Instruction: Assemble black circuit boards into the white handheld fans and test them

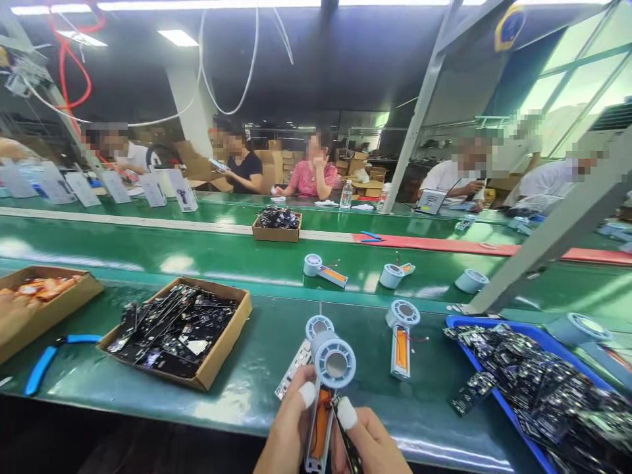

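My left hand [289, 424] grips the handle of a light-blue handheld fan body [330, 343], its round head pointing up and away from me. An orange battery [320, 431] shows inside the open handle. Held in my right hand [378, 441] is a narrow black circuit board [351, 453], tilted against the handle's right side. White covers wrap both thumbs. Just behind the held fan lies another fan body [316, 322], partly hidden, with a pale perforated strip [294, 372] beside it. To the right rests a fan body [403, 317] with an orange battery in its handle.
Circuit boards fill a cardboard box [224, 355] at left and a blue tray [494, 388] at right. Blue-handled pliers [39, 368] lie far left. More fan bodies [392, 276] sit on the green belt [222, 253]. A slanted metal post [543, 243] stands right. Several people sit opposite.
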A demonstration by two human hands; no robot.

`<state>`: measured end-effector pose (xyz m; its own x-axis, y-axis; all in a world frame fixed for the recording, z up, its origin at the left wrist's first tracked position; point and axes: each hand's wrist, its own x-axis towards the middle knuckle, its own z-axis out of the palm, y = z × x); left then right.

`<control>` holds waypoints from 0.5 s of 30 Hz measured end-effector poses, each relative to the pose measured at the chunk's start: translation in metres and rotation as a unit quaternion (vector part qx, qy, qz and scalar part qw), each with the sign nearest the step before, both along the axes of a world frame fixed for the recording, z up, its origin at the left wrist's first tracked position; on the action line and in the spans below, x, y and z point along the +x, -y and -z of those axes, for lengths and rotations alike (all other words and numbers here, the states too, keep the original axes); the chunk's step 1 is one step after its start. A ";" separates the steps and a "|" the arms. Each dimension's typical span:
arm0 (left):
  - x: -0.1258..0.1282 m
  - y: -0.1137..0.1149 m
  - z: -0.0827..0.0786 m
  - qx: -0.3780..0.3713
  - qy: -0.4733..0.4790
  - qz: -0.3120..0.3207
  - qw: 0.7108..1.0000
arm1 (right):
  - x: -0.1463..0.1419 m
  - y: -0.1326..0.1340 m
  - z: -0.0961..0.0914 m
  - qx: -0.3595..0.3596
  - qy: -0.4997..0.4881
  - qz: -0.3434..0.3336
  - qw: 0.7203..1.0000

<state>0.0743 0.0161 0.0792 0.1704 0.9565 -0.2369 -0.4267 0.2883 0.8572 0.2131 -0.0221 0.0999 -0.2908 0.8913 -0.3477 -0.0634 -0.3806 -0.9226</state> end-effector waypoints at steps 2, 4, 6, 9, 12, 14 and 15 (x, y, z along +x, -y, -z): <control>-0.001 0.007 -0.003 0.010 -0.003 -0.004 1.000 | -0.001 0.001 -0.001 -0.012 -0.031 0.023 0.999; 0.003 0.019 -0.008 0.047 -0.014 -0.010 0.999 | 0.000 0.003 -0.003 -0.016 -0.046 0.032 0.998; 0.010 0.030 -0.012 0.095 -0.038 -0.020 0.995 | 0.003 0.004 -0.006 -0.019 -0.057 0.029 0.998; 0.017 0.038 -0.015 0.121 -0.080 -0.049 0.988 | 0.005 0.001 -0.008 -0.013 -0.056 0.016 0.998; 0.019 0.039 -0.014 0.096 -0.120 -0.098 0.983 | 0.005 -0.002 -0.005 0.010 -0.037 0.007 0.999; 0.019 0.040 -0.012 0.069 -0.145 -0.128 0.979 | 0.004 -0.002 0.001 0.044 -0.022 0.015 0.999; 0.020 0.040 -0.012 0.056 -0.157 -0.141 0.976 | 0.004 -0.001 0.005 0.066 -0.014 0.027 0.997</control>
<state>0.0939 -0.0242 0.0912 -0.1679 0.9776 -0.1272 -0.1873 0.0951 0.9777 0.2169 -0.0215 0.0947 -0.2498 0.9432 -0.2189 -0.1065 -0.2514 -0.9620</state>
